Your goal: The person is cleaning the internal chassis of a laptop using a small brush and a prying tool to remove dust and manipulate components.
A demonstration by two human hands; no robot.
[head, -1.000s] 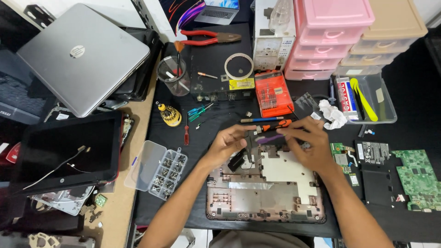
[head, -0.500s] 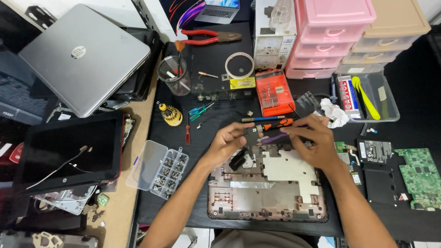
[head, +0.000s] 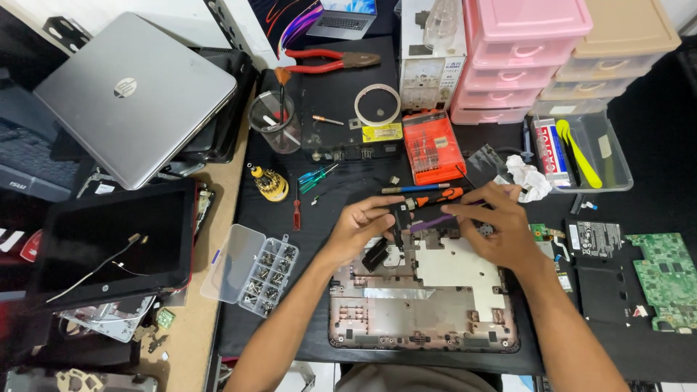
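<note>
An opened laptop base shell (head: pixel 425 308) lies on the black mat in front of me, its metal shielding bare. My left hand (head: pixel 363 225) pinches a small black part (head: pixel 399 215) at the shell's upper edge. My right hand (head: pixel 497 229) holds a thin purple tool (head: pixel 430 223) whose tip points left toward that black part. Both hands hover over the shell's top rim. An orange-handled screwdriver (head: pixel 434 196) and a blue-handled one (head: pixel 406 189) lie just beyond my fingers.
A clear screw organiser (head: pixel 254 270) lies open at left, beside a dark laptop screen panel (head: pixel 109 243) and a closed silver laptop (head: pixel 138 94). Orange bit case (head: pixel 433 145), pliers (head: pixel 327 62), pink drawers (head: pixel 519 51), green circuit board (head: pixel 668 279) and black battery (head: pixel 599 287) surround the mat.
Both hands have stayed over the shell's upper edge; the fingers shift only slightly around the black part and purple tool.
</note>
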